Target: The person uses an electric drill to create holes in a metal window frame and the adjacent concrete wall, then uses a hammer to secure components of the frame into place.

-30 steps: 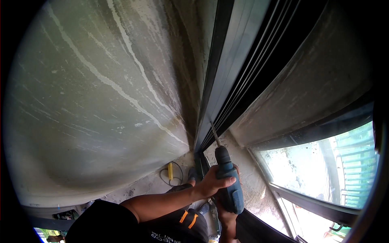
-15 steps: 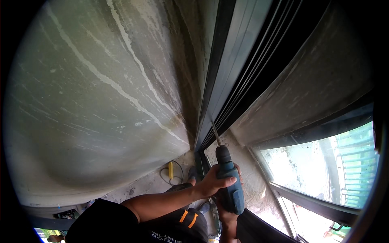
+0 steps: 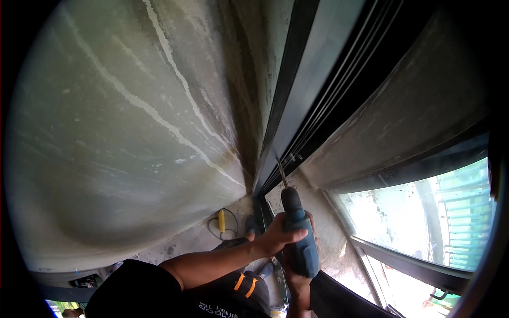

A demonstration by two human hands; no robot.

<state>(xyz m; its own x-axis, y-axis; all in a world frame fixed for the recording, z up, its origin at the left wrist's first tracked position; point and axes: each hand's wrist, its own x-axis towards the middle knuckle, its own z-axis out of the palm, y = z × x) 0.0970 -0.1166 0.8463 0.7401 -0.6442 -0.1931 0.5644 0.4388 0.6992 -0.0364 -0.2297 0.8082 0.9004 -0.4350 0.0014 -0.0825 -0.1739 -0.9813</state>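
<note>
- A blue and black drill (image 3: 303, 252) is held up in front of the person, its nose angled up and a little to the left in the view.
- The 2 hands are both on it.
- The left hand (image 3: 275, 237) is wrapped around the drill's body just behind the dark chuck (image 3: 290, 199), thumb lying across the top and fingertips showing on the far side.
- The right hand (image 3: 298, 283) is closed around the drill from beneath its rear end; most of its fingers are hidden.
- A slim metal bit (image 3: 282, 172) runs from the chuck to the grooved metal frame (image 3: 307, 79); its tip appears to touch the frame, though how deep it sits cannot be told.
- Small pale, blurred flecks (image 3: 295, 157) show just beside the tip.
- Left of the frame rises a grey, streaked wall (image 3: 132, 159); to the right is a bright window (image 3: 413, 217).
- On the floor (image 3: 185, 238) lies a yellow object (image 3: 221, 221) with a looped dark cable.
- The person's dark clothing bears 2 orange strips (image 3: 251, 288).
</note>
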